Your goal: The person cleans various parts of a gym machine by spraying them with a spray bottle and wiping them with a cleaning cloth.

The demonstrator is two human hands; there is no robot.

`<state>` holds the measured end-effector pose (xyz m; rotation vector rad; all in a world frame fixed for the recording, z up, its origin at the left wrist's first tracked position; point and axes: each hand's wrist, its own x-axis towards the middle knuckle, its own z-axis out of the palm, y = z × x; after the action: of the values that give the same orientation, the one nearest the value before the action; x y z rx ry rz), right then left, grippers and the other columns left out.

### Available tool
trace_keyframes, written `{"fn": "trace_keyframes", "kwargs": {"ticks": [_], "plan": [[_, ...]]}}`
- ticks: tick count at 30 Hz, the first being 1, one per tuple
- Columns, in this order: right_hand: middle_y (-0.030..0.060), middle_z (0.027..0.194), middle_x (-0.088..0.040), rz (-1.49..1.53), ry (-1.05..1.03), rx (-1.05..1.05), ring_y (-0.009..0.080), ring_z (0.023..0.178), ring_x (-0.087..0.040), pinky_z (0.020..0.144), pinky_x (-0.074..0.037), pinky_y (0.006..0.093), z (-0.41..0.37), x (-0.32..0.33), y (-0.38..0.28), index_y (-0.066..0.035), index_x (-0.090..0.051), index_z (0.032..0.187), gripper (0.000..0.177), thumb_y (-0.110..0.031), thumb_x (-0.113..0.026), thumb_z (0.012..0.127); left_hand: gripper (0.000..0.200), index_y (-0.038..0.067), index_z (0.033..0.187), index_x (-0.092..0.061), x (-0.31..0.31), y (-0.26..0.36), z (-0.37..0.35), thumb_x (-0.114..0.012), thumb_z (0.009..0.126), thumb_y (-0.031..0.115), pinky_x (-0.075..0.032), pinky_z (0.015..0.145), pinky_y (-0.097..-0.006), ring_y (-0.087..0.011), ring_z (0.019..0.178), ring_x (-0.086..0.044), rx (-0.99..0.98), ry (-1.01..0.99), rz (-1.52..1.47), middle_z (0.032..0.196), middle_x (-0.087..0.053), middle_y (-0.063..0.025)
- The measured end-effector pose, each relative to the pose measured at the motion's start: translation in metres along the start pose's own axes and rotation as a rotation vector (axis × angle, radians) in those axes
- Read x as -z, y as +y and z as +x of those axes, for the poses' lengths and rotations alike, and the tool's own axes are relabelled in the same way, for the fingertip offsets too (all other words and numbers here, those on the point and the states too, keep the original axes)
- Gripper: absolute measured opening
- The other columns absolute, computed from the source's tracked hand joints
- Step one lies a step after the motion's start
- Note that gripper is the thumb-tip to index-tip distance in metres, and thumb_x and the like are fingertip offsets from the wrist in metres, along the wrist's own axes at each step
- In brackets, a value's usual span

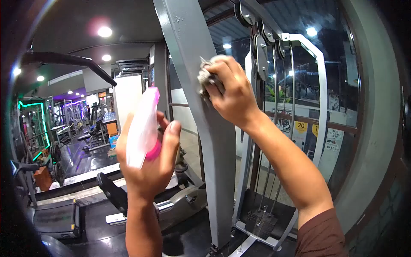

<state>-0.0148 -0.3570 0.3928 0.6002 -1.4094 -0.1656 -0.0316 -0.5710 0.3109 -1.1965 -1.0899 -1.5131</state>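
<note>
My left hand (147,182) is closed around a white and pink spray bottle (141,128), raised left of a grey metal post (214,158). The bottle's pink tip points up, and a rounder pink part shows between my thumb and palm. Higher up, my right hand (233,92) grips a crumpled cloth (204,81) of mottled light and dark colour. That cloth lies against the post's face, slightly blurred, and my fingers hide part of it.
Behind the post stands a cable machine with pulleys (261,47) and a weight stack (260,222). A black bar (70,60) juts in at upper left. Below it are a black padded seat (112,192) and a treadmill (55,218). Glass windows line the right.
</note>
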Motion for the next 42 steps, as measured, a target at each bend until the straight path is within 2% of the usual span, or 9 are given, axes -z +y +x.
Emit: {"fn": "trace_keyframes", "kwargs": {"ticks": [1, 6, 9, 21, 25, 30, 31, 35, 42], "plan": [[0.012, 0.103, -0.057, -0.039, 0.025, 0.045, 0.0347, 0.095, -0.06, 0.082, -0.052, 0.0446, 0.013, -0.005, -0.002, -0.008, -0.059, 0.104, 0.031, -0.004, -0.072, 0.076, 0.022, -0.005, 0.104, -0.061, 0.005, 0.005, -0.007, -0.071, 0.086, 0.004, -0.046, 0.061, -0.0245, -0.0097, 0.068, -0.058, 0.165, -0.004, -0.09, 0.08, -0.061, -0.0059], [0.0117, 0.115, -0.061, -0.099, 0.229, 0.133, 0.0344, 0.103, -0.061, 0.09, -0.054, 0.0436, 0.093, -0.04, 0.023, -0.008, -0.069, 0.105, 0.029, -0.005, -0.073, 0.077, 0.023, -0.005, 0.105, -0.059, 0.029, -0.009, -0.021, -0.069, 0.085, 0.0, -0.043, 0.057, -0.0215, -0.0084, 0.062, -0.056, 0.094, 0.019, 0.023, 0.082, -0.061, -0.0071], [0.0125, 0.119, -0.065, -0.092, 0.219, -0.007, 0.0343, 0.108, -0.061, 0.097, -0.05, 0.0431, 0.116, -0.065, 0.035, -0.009, -0.071, 0.111, 0.029, -0.022, -0.066, 0.086, 0.026, -0.005, 0.108, -0.057, 0.035, -0.006, -0.026, -0.069, 0.085, 0.0, -0.043, 0.058, -0.0223, -0.009, 0.067, -0.057, 0.194, 0.026, 0.0, 0.088, -0.061, -0.0084], [0.0097, 0.118, -0.067, -0.181, -0.058, 0.09, 0.0289, 0.088, -0.061, 0.079, -0.052, 0.0382, -0.078, -0.011, -0.015, -0.01, -0.069, 0.116, 0.053, 0.001, -0.073, 0.065, 0.032, -0.002, 0.119, -0.05, 0.032, -0.012, -0.046, -0.064, 0.092, 0.01, -0.047, 0.066, -0.0252, -0.0122, 0.076, -0.055, 0.258, -0.011, -0.147, 0.095, -0.056, -0.0091], [0.012, 0.108, -0.062, -0.201, -0.164, 0.069, 0.0308, 0.082, -0.063, 0.058, -0.058, 0.0374, -0.081, 0.006, -0.002, -0.012, -0.054, 0.123, 0.039, -0.01, -0.065, 0.085, 0.035, -0.002, 0.118, -0.051, 0.027, -0.008, -0.057, -0.065, 0.09, 0.014, -0.048, 0.063, -0.0255, -0.0132, 0.078, -0.055, 0.292, -0.043, -0.124, 0.096, -0.055, -0.01], [0.0125, 0.102, -0.066, -0.074, 0.002, 0.034, 0.0379, 0.085, -0.066, 0.073, -0.056, 0.0467, 0.004, 0.009, 0.035, -0.01, -0.066, 0.099, 0.019, -0.01, -0.071, 0.081, 0.039, -0.002, 0.117, -0.051, 0.015, -0.012, -0.074, -0.067, 0.087, 0.017, -0.048, 0.06, -0.0251, -0.0145, 0.076, -0.055, 0.321, -0.08, -0.165, 0.097, -0.054, -0.0133], [0.0186, 0.097, -0.068, 0.156, -0.011, 0.019, 0.0347, 0.095, -0.067, 0.086, -0.052, 0.0375, 0.029, 0.017, 0.035, 0.0, -0.066, 0.105, 0.018, -0.001, -0.058, 0.089, 0.04, -0.003, 0.117, -0.051, 0.013, -0.013, -0.078, -0.067, 0.086, 0.017, -0.048, 0.06, -0.025, -0.0146, 0.076, -0.055, 0.329, -0.083, -0.176, 0.097, -0.054, -0.0137], [0.0219, 0.101, -0.064, 0.025, 0.085, 0.025, 0.0417, 0.098, -0.063, 0.087, -0.051, 0.0463, 0.032, -0.013, 0.034, -0.003, -0.067, 0.104, 0.017, -0.012, -0.059, 0.09, 0.04, -0.003, 0.117, -0.053, 0.01, -0.023, -0.088, -0.067, 0.085, 0.017, -0.048, 0.062, -0.0249, -0.0147, 0.079, -0.055, 0.398, -0.111, -0.111, 0.098, -0.056, -0.0119], [0.0126, 0.099, -0.065, 0.026, 0.036, -0.066, 0.0366, 0.085, -0.064, 0.074, -0.054, 0.0431, -0.073, -0.019, 0.016, -0.009, -0.069, 0.099, 0.023, -0.008, -0.072, 0.077, 0.045, -0.002, 0.121, -0.053, 0.012, -0.036, -0.103, -0.069, 0.088, 0.023, -0.048, 0.062, -0.0253, -0.0125, 0.073, -0.055, 0.44, -0.069, -0.188, 0.097, -0.056, -0.0116]]}}
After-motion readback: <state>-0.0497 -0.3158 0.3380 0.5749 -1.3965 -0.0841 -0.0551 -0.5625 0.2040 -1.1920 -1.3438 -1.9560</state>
